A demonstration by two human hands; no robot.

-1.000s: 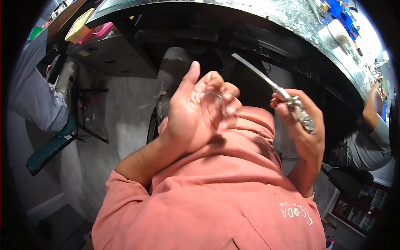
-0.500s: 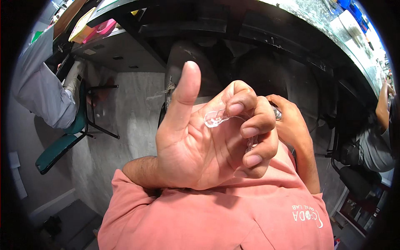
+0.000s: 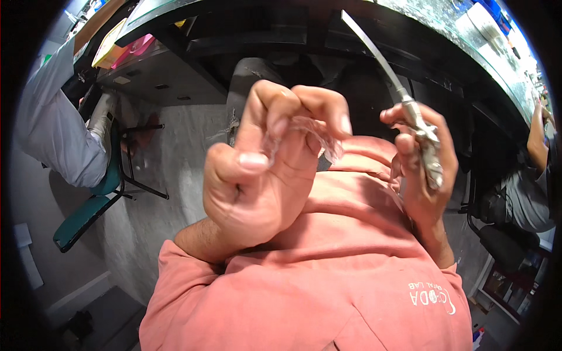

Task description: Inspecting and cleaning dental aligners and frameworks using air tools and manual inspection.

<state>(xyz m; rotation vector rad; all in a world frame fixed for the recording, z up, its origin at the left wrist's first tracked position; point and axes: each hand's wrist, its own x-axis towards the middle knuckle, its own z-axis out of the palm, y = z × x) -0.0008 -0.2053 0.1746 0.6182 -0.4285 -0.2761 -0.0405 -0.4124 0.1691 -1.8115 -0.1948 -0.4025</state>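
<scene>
A clear, arch-shaped dental aligner (image 3: 333, 152) is held in the curled fingers of my left hand (image 3: 257, 190), in front of my chest. One end of it sticks out past the fingertips, while part is hidden behind the fingers. In my right hand (image 3: 436, 202) lies a knife (image 3: 430, 146) with an ornate silver-coloured metal handle. Its long narrow blade points up and away to the left, toward the bench. The right fingers wrap partly round the handle and look slightly blurred. The blade and the aligner are apart.
A dark bench with a glass-like top (image 3: 445, 23) runs along the far side. Yellow and pink trays (image 3: 111, 47) stand at the far left. Beside them sits another person in a light sleeve (image 3: 58, 123), near a green chair (image 3: 85, 219). Another person's arm (image 3: 537, 140) shows at far right.
My left hand has turned and curled its thumb inward, lifting the aligner. My right hand has come out from behind it to the right, bringing the knife into sight.
</scene>
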